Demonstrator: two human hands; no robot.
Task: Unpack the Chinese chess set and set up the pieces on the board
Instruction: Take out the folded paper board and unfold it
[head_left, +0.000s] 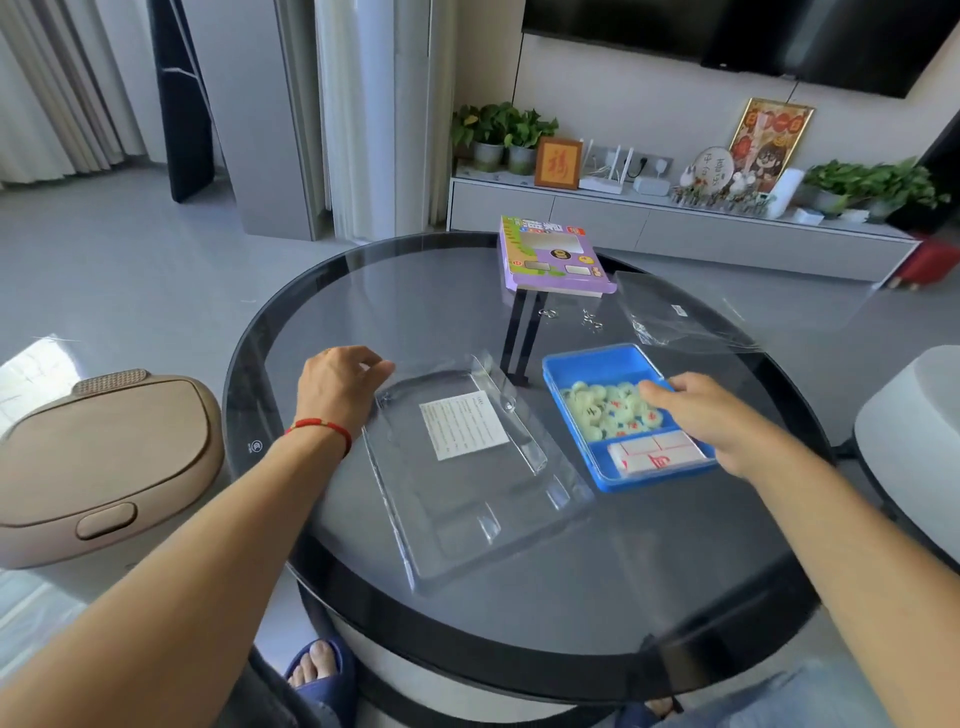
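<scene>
I see one round glass table (415, 322) with a dark rim; bare glass lies open near me and at far left. One clear plastic tray (467, 499) sits centre, its left edge under my left hand (337, 384), whose curled fingers grip that edge. One purple box (550, 260) lies at the far edge. One blue case (623, 415) sits right of the tray, holding many pale chess pieces (602, 410) and one folded board (657, 452). My right hand (711, 415) reaches into it, fingers relaxed on the pieces.
</scene>
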